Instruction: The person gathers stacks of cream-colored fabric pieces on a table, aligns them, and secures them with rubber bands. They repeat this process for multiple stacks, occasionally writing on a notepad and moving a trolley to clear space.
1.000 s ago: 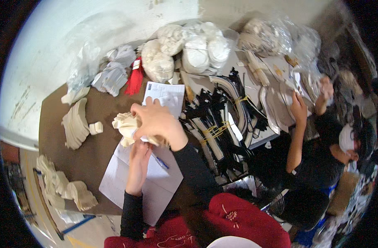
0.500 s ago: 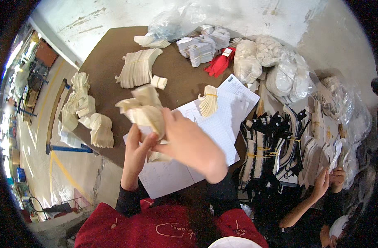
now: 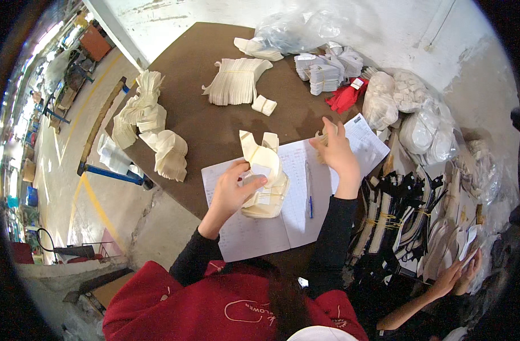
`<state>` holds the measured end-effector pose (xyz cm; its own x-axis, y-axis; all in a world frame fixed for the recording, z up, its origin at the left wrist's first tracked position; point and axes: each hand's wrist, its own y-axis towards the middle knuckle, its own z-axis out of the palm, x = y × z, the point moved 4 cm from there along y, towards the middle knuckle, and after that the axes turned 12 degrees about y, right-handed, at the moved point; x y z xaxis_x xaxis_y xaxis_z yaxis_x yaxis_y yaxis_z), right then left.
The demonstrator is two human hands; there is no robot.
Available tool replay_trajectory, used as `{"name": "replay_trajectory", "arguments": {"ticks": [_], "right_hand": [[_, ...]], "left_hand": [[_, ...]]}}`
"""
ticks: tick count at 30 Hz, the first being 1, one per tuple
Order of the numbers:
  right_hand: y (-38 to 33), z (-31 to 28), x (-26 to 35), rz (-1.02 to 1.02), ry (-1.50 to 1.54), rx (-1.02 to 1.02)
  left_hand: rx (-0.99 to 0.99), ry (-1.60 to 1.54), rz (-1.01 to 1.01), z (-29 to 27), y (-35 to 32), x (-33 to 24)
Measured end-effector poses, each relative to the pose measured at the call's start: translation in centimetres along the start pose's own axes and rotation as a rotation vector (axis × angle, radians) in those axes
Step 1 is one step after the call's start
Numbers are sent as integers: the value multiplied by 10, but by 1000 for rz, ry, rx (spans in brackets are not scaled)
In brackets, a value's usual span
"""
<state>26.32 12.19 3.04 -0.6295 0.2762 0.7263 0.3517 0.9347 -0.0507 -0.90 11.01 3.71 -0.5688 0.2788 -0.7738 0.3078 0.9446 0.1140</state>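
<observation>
My left hand [image 3: 233,192] grips a bundle of cream fabric pieces [image 3: 269,162], thumb across a white paper slip on its front. The bundle's flaps fan upward, and more cream pieces [image 3: 264,209] show at its lower end, over an open notebook [image 3: 254,238]. To the right, my right hand [image 3: 340,152] has its thumb and fingers around a small cream bundle [image 3: 323,138] lying on the papers. Much of that bundle is hidden by the hand. A pen [image 3: 309,193] rests on the notebook between my hands.
Stacked cream pieces [image 3: 237,82] and a small tied bundle [image 3: 264,105] lie on the brown table [image 3: 186,85]. More cream stacks [image 3: 170,154] line its left edge. Red pieces [image 3: 345,96], filled plastic bags [image 3: 427,133] and black-and-white strips [image 3: 379,221] are rightward, near another person's hands [image 3: 462,273].
My right hand has left the cream bundle in my left hand and moved right onto the small bundle on the papers. The view has shifted, so the table appears farther right.
</observation>
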Motion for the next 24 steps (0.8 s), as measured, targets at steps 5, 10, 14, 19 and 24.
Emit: {"name": "replay_trajectory", "arguments": {"ticks": [5, 10, 14, 19, 24], "right_hand": [[14, 11, -23, -194, -6, 54], [12, -11, -48, -153, 213, 34], [7, -22, -53, -204, 157, -23], [-6, -45, -5, -357, 277, 3], [-51, -64, 82, -292, 861, 219]], "left_hand": [[28, -283, -206, -11, -11, 25], [282, -751, -361, -41, -17, -20], [338, -84, -23, -11, -22, -2], [155, -47, -37, -3, -30, -7], [219, -189, -78, -5, -29, 4]]}}
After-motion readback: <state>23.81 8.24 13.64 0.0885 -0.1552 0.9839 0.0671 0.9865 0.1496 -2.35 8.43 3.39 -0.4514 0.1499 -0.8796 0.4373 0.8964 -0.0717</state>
